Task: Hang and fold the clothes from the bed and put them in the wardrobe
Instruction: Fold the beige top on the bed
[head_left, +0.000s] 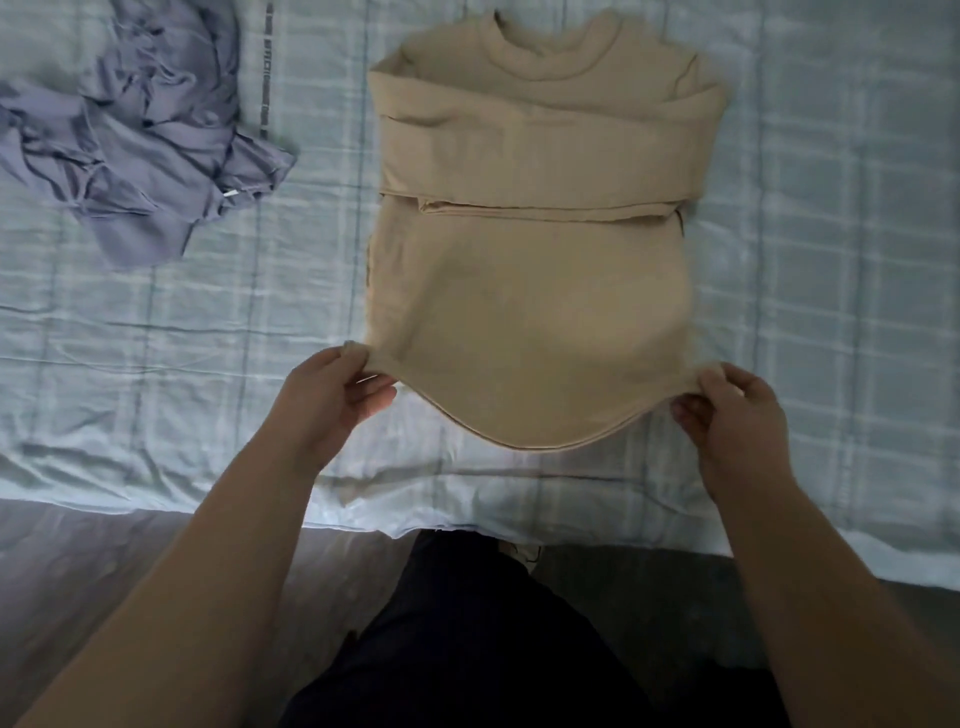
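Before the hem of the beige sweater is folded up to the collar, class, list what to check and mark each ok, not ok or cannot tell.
1. Left hand pinches the sweater at its left hem corner: ok.
2. Right hand pinches the right corner: ok.
3. Sleeves folded across the chest: ok.
4. Purple garment lies apart from it on the bed: ok.
5. Wardrobe has room: cannot tell, not in view.

A bedroom in a home: a bed (810, 218) spread with a pale blue checked sheet (156, 364), a beige sweater (530, 286) and a crumpled lilac garment (130, 145) lying on it, bare floor (78, 571) along its near edge
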